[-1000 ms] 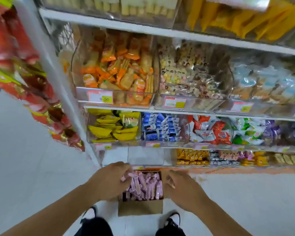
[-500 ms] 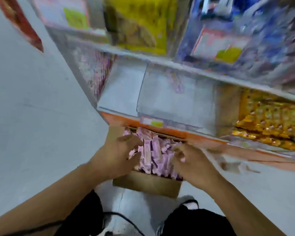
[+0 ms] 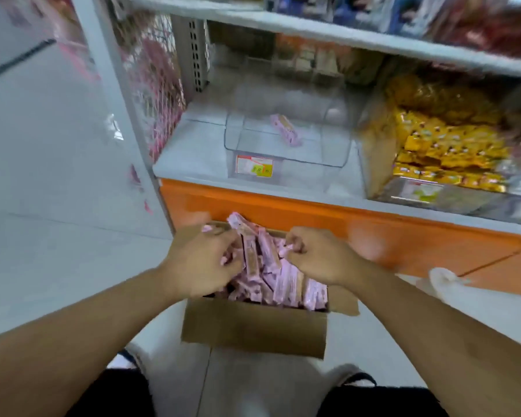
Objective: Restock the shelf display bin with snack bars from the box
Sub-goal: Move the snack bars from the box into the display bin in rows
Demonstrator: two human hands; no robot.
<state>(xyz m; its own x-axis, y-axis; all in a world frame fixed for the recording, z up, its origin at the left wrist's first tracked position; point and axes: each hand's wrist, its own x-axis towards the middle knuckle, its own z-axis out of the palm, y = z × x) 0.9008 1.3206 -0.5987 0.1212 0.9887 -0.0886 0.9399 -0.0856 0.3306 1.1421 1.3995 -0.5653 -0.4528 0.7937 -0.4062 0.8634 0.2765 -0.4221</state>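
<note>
- The cardboard box (image 3: pixel 253 329) is sitting on the floor (image 3: pixel 57 236), directly in front of the orange base panel (image 3: pixel 373 233) of the shelf unit.
- The pink snack bars (image 3: pixel 271 272) are filling the box in a loose heap, several of them standing tilted above its rim.
- The left hand (image 3: pixel 202 260) is reaching into the left side of the box, its fingers curling round a bunch of the bars.
- The right hand (image 3: pixel 316 257) is reaching into the right side of the box, its fingertips pinching pink wrappers.
- The clear display bin (image 3: pixel 286 158) is standing on the lowest shelf (image 3: pixel 190 152), above and behind the box, with a price label (image 3: pixel 254 166) on its front wall.
- A single pink bar (image 3: pixel 285 129) is lying inside the bin, towards the back.
- A neighbouring bin of yellow packets (image 3: pixel 445 152) is standing just to the right of the clear bin.
</note>
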